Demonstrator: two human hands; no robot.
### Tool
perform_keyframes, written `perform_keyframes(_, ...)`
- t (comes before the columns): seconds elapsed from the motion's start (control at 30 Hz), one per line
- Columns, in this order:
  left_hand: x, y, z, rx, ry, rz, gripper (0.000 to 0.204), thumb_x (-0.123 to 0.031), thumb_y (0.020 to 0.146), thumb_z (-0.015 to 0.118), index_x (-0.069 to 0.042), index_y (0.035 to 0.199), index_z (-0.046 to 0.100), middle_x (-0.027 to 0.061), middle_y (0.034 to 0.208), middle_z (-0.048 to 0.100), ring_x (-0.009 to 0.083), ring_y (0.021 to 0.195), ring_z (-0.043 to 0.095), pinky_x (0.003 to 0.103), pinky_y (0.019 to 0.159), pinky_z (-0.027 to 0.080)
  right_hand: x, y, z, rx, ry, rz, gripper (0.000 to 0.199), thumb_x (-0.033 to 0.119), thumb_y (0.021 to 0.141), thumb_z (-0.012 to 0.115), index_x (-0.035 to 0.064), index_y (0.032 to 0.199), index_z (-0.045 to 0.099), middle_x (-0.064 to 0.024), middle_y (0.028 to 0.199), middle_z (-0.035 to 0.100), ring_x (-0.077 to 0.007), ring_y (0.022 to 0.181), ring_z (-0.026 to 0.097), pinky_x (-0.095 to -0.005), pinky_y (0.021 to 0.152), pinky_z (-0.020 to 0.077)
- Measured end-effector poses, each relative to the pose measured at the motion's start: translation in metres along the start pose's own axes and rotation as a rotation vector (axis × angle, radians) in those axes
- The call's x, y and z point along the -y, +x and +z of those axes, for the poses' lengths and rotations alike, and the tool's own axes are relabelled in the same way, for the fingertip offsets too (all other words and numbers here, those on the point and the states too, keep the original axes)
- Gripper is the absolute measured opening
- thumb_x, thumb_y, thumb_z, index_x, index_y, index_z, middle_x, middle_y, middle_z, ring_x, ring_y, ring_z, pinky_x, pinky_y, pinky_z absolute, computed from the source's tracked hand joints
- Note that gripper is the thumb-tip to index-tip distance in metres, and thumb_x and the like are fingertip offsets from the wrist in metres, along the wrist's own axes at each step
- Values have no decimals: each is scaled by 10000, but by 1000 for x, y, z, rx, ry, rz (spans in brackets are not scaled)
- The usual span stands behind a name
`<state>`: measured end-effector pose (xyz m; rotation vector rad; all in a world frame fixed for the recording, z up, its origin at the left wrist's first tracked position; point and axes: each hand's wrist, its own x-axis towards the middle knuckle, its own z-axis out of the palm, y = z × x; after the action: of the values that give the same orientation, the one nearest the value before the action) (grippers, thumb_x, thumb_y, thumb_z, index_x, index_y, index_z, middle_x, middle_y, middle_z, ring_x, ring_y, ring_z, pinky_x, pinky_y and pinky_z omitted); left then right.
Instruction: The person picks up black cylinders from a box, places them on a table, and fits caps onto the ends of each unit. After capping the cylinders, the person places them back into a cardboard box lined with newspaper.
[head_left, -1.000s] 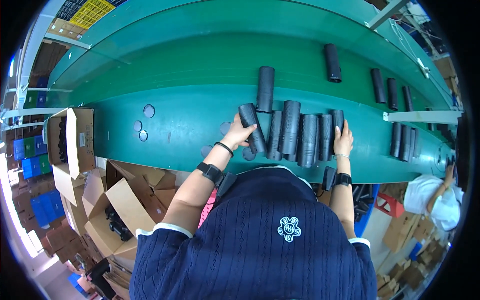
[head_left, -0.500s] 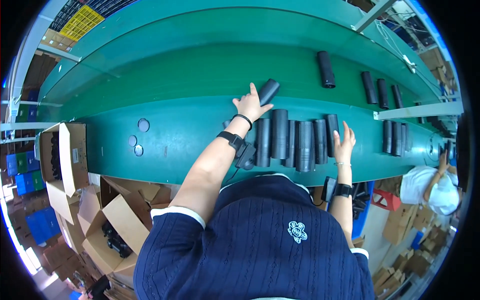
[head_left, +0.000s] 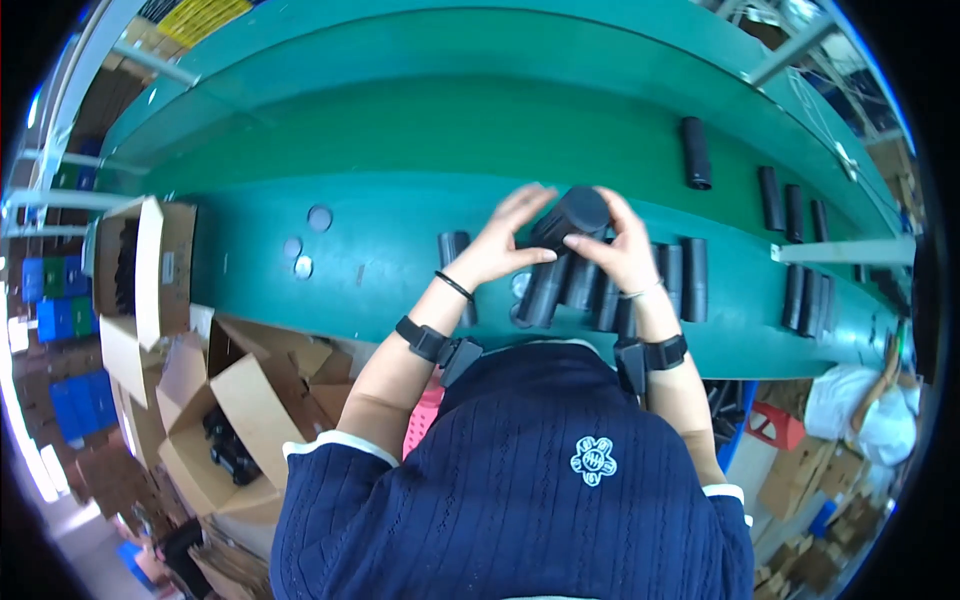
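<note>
In front of my chest, above the green table, I hold a black cylinder tilted with one round end facing up. My left hand is curled around its left side, the thumb underneath. My right hand grips its right side, with the thumb across the front and the fingers behind. Below my hands, a row of black cylinders lies side by side, partly hidden by my right hand. Left of the row, another cylinder lies partly behind my left wrist. Small round discs show between them.
Further left on the table lie several grey discs. Additional cylinders rest at the back right, near a metal support bar. Open cardboard boxes stand at the left. A co-worker in white is at the far right.
The cylinder at my left hand has been brought nearer and turned end-up. My right hand has left the row's right end and now grips it too. The view has shifted slightly.
</note>
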<state>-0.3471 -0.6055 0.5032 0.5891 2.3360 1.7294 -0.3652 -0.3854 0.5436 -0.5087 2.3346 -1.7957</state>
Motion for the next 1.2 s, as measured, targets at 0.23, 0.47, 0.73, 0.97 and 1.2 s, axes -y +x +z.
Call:
perform_keyframes(0.23,78,-124,-12,-514,481,-828,950,-344,728,780,39,1413,245,309,1199,524,428,1078,548,454,924,464,2,2,-12,-96,342,57,592,-73,763,703,-3,1308,481,-60,1160,592,-146,1050,588,-289,895,501)
perform_keyframes(0.47,72,-84,-1,-481,154,-522,976,-302,692,793,59,1410,240,295,1186,541,407,1064,588,421,921,488,0,-6,-2,-67,307,67,635,-72,737,729,-14,1316,476,-69,1211,571,-149,1103,567,-294,935,488)
perform_keyframes(0.73,76,-48,37,-201,360,-600,973,-427,739,776,69,1412,278,280,1313,457,384,1196,491,431,1003,425,15,-10,8,-52,156,64,657,50,685,811,9,1280,536,-52,1195,589,-155,1101,562,-308,911,471)
perform_keyframes(0.97,-15,-46,29,-240,-619,-49,660,-272,945,591,-37,1454,241,120,1385,369,218,1301,369,363,1068,346,40,-10,49,-66,-476,-353,627,163,617,831,44,1190,604,-141,1061,608,-328,985,576,-404,846,487)
perform_keyframes(1.2,-33,-73,-11,-273,-124,160,631,-261,837,675,-49,1348,371,131,1361,416,294,1361,313,418,1126,247,51,-1,51,319,342,27,398,60,832,646,29,1228,631,-63,1183,530,-161,1071,498,-267,889,417)
